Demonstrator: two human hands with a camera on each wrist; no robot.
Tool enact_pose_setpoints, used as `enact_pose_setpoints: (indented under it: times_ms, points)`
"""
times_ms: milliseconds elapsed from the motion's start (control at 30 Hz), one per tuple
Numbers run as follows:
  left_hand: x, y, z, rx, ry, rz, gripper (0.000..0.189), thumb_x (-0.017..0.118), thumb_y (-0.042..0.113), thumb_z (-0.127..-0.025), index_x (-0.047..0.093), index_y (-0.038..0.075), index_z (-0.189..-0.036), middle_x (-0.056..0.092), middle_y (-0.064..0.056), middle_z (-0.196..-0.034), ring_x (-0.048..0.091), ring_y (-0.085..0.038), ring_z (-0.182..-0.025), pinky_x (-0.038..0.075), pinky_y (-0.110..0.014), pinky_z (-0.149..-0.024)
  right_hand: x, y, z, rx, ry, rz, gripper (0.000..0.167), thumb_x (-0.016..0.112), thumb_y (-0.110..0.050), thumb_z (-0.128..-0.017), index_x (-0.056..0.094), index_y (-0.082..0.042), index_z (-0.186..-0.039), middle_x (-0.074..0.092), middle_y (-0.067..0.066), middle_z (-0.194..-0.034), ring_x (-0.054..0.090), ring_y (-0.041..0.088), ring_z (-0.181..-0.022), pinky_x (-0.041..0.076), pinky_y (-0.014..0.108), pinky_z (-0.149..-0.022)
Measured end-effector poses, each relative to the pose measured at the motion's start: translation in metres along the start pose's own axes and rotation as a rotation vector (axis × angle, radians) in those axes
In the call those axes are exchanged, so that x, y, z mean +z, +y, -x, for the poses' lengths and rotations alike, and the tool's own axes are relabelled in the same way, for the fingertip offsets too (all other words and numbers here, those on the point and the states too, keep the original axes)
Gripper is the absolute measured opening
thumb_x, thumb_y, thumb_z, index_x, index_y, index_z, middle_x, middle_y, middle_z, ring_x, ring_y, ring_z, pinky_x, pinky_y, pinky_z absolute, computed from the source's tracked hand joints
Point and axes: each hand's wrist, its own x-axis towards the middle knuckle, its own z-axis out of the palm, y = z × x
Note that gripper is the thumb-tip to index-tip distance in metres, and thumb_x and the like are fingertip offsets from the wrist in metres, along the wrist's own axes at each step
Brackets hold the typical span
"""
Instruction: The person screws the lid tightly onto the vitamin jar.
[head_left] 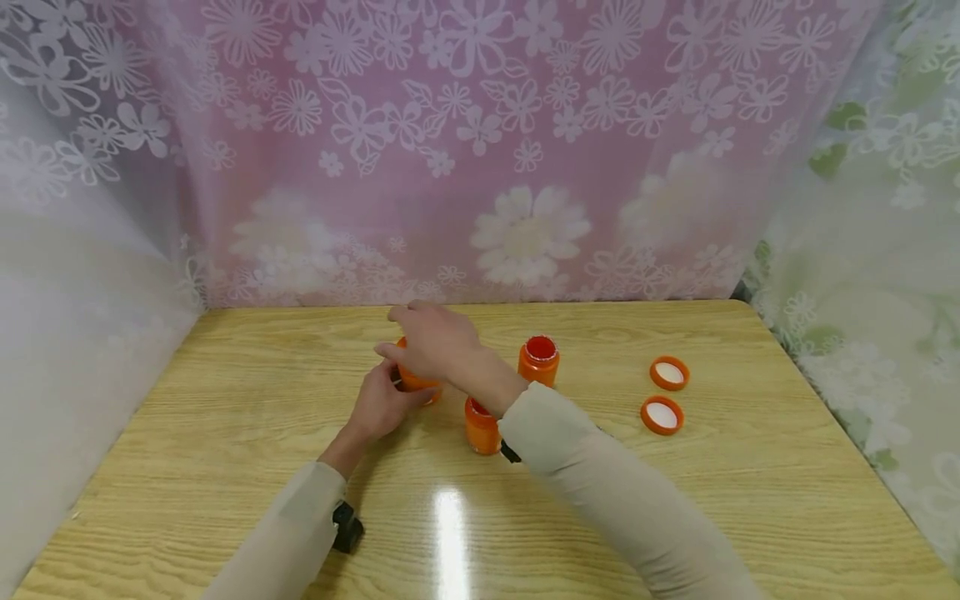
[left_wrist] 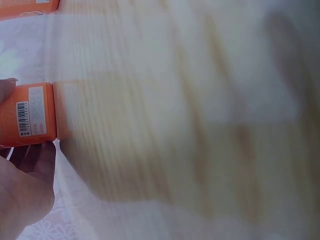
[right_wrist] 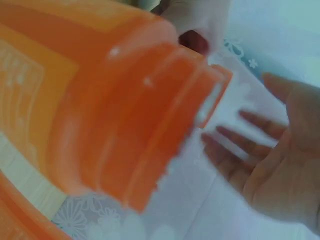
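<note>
At the left of the group, my left hand (head_left: 377, 407) holds an orange jar (head_left: 412, 381) low on its side, thumb and fingers on either side. The left wrist view shows the same jar (left_wrist: 10, 115) with a barcode label near its base. My right hand (head_left: 437, 340) is over the top of that jar, its fingers spread and loosely extended in the right wrist view. Two uncapped orange jars stand to the right, a rear one (head_left: 538, 365) and a nearer one (head_left: 482, 429), partly behind my right forearm. A threaded, open-mouthed jar (right_wrist: 125, 105) fills the right wrist view's foreground.
Two orange lids with white liners, a farther one (head_left: 670, 373) and a nearer one (head_left: 662, 415), lie inside up at the right of the wooden table (head_left: 225, 400). A pink floral curtain (head_left: 420, 192) hangs along the back edge, with pale curtains at both sides.
</note>
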Motion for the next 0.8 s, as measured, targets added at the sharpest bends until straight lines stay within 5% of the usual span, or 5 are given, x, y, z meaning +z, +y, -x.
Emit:
enact_pose_setpoints:
  times_ms: [133, 300, 533, 800]
  points:
    - [0.000, 0.000, 0.000, -0.003, -0.001, 0.014, 0.045, 0.078, 0.017, -0.081, 0.057, 0.006, -0.119, 0.060, -0.006, -0.115, 0.059, -0.022, -0.101, 0.049, -0.040, -0.087, -0.005, 0.007, -0.001, -0.214, -0.056, -0.032, 0.048, 0.060, -0.039, -0.094, 0.050, -0.022, -0.138, 0.045, -0.001, -0.142, 0.047, 0.019, -0.123, 0.046, 0.034, -0.092]
    - [0.000, -0.001, 0.000, -0.009, 0.008, -0.013, 0.048, 0.078, 0.018, -0.081, 0.055, 0.004, -0.120, 0.062, -0.007, -0.113, 0.060, -0.021, -0.100, 0.050, -0.037, -0.087, -0.006, 0.014, -0.003, -0.300, -0.195, -0.020, 0.041, 0.064, -0.022, -0.091, 0.058, -0.020, -0.132, 0.050, -0.002, -0.136, 0.050, 0.017, -0.117, 0.044, 0.032, -0.093]
    - [0.001, 0.000, 0.000, -0.026, -0.003, 0.007, 0.050, 0.078, 0.019, -0.081, 0.054, 0.006, -0.123, 0.061, -0.007, -0.116, 0.061, -0.021, -0.102, 0.051, -0.036, -0.087, -0.004, 0.015, -0.001, -0.247, -0.155, 0.023, 0.038, 0.062, -0.016, -0.093, 0.060, -0.020, -0.131, 0.056, -0.003, -0.130, 0.053, 0.016, -0.114, 0.044, 0.031, -0.095]
    - [0.001, -0.001, 0.001, -0.009, -0.018, 0.050, 0.051, 0.078, 0.018, -0.082, 0.052, 0.005, -0.124, 0.060, -0.010, -0.114, 0.062, -0.024, -0.101, 0.052, -0.036, -0.084, 0.005, 0.000, 0.001, -0.082, -0.037, 0.127, 0.031, 0.065, -0.041, -0.090, 0.064, -0.014, -0.104, 0.059, -0.002, -0.091, 0.054, 0.013, -0.076, 0.048, 0.025, -0.064]
